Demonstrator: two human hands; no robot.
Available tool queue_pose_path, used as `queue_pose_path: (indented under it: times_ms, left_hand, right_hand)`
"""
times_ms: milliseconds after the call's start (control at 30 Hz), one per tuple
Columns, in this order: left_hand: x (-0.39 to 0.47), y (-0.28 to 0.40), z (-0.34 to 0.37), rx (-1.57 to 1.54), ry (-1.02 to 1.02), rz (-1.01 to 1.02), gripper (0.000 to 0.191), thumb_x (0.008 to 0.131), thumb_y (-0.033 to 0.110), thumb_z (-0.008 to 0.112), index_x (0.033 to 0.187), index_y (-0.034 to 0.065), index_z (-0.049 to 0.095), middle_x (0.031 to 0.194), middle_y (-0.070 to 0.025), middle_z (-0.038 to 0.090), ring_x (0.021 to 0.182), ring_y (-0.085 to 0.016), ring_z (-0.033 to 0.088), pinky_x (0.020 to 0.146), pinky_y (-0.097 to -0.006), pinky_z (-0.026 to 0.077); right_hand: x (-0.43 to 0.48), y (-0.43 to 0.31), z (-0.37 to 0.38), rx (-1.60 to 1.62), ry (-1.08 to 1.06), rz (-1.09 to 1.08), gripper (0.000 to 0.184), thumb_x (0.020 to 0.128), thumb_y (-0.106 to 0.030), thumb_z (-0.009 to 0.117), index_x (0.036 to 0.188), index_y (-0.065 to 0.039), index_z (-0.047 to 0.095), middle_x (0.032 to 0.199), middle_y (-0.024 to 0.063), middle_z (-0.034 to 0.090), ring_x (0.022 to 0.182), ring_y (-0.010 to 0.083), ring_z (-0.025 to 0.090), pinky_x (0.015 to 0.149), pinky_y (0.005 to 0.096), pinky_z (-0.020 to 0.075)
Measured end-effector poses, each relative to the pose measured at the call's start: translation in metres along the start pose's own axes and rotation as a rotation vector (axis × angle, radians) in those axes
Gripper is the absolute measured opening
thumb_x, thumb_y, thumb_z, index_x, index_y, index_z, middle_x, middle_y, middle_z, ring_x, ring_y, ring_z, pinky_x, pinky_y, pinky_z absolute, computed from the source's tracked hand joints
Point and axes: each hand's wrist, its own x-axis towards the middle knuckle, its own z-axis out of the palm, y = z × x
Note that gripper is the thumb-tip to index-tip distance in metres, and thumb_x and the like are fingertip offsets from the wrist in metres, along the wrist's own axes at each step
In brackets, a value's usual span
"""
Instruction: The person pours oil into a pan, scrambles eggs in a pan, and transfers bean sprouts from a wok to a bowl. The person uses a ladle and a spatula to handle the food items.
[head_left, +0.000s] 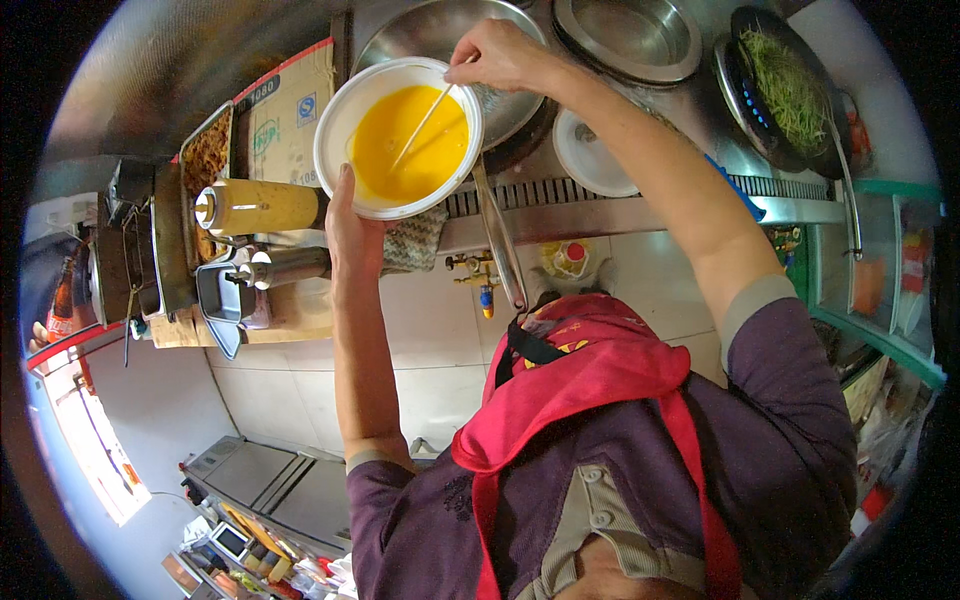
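Note:
My left hand (354, 225) grips the rim and side of a white bowl (330, 135), which is tilted above the stove counter. Bright yellow beaten egg (409, 150) covers much of the bowl's inside. Between the fingers of my right hand (495, 56) is a thin pale chopstick (424, 124); its lower end dips into the egg. Whether it is one stick or two held together, I cannot tell. Behind the bowl sits a metal wok (510, 112), partly hidden, its long handle (499, 236) pointing towards me.
To the left are a squeeze bottle of yellow sauce (262, 206), a dark-filled bottle (292, 268) and a tray of browned food (206, 157). A white container (592, 161) lies under my right forearm. Farther right, a dark pan holds green shreds (787, 94). Gas valves (472, 262) stick out below the counter edge.

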Motion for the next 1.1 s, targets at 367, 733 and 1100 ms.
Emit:
queue_pose_path:
  times_ms: [367, 733, 1100]
  left_hand:
    - [0.032, -0.001, 0.0, 0.129, -0.001, -0.013, 0.048, 0.091, 0.033, 0.042, 0.121, -0.0044, 0.039, 0.106, -0.0159, 0.054, 0.085, -0.022, 0.061, 0.058, -0.0317, 0.052]
    - [0.119, 0.008, 0.008, 0.494, -0.053, 0.227, 0.046, 0.086, 0.011, 0.045, 0.129, 0.0015, 0.03, 0.114, -0.0203, 0.048, 0.094, -0.029, 0.057, 0.07, -0.0386, 0.054]
    - [0.169, 0.022, 0.04, 1.301, 0.183, 0.49, 0.058, 0.077, -0.002, 0.044, 0.132, 0.0001, 0.025, 0.117, -0.0288, 0.045, 0.106, -0.039, 0.049, 0.085, -0.0423, 0.042]
  right_hand:
    - [-0.008, -0.023, -0.017, -0.127, 0.236, -0.295, 0.02, 0.071, -0.019, 0.058, 0.063, -0.001, 0.061, 0.064, 0.0196, 0.058, 0.059, 0.0347, 0.058, 0.06, 0.0418, 0.0471]
    - [-0.017, 0.003, -0.028, 0.176, 0.376, -0.008, 0.019, 0.079, -0.016, 0.053, 0.072, 0.0, 0.061, 0.055, 0.0147, 0.057, 0.045, 0.0225, 0.058, 0.048, 0.0339, 0.0469]
    - [-0.058, 0.036, -0.041, 0.342, 0.33, 0.269, 0.019, 0.087, -0.012, 0.049, 0.088, 0.004, 0.059, 0.066, 0.0065, 0.059, 0.052, 0.0115, 0.059, 0.043, 0.0229, 0.0449]
